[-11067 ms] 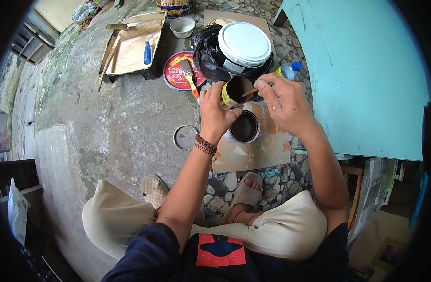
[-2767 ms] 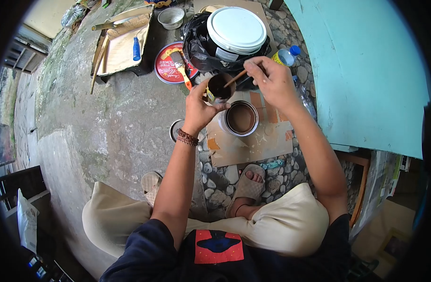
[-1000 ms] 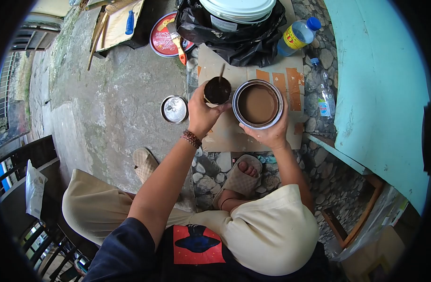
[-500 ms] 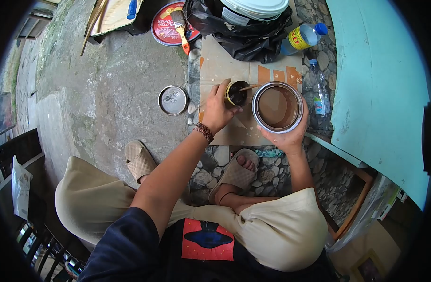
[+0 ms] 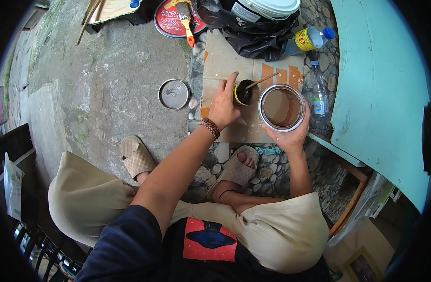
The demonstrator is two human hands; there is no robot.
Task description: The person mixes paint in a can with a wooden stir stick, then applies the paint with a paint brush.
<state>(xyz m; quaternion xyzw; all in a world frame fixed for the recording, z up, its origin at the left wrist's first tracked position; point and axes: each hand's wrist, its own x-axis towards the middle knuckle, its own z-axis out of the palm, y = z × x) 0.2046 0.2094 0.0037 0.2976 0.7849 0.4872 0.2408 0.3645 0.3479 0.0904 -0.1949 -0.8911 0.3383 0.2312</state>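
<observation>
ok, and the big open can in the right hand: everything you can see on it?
The big can is a round metal tin with its lid off, a bright silvery rim and a pale outer wall that barely shows. It holds smooth light-brown paint, with brown smears on the inner wall. The right hand cups it from the near side, mouth up and roughly level, over the cardboard sheet. It sits just right of the small dark can gripped by the left hand. Contact between the cans cannot be told.
</observation>
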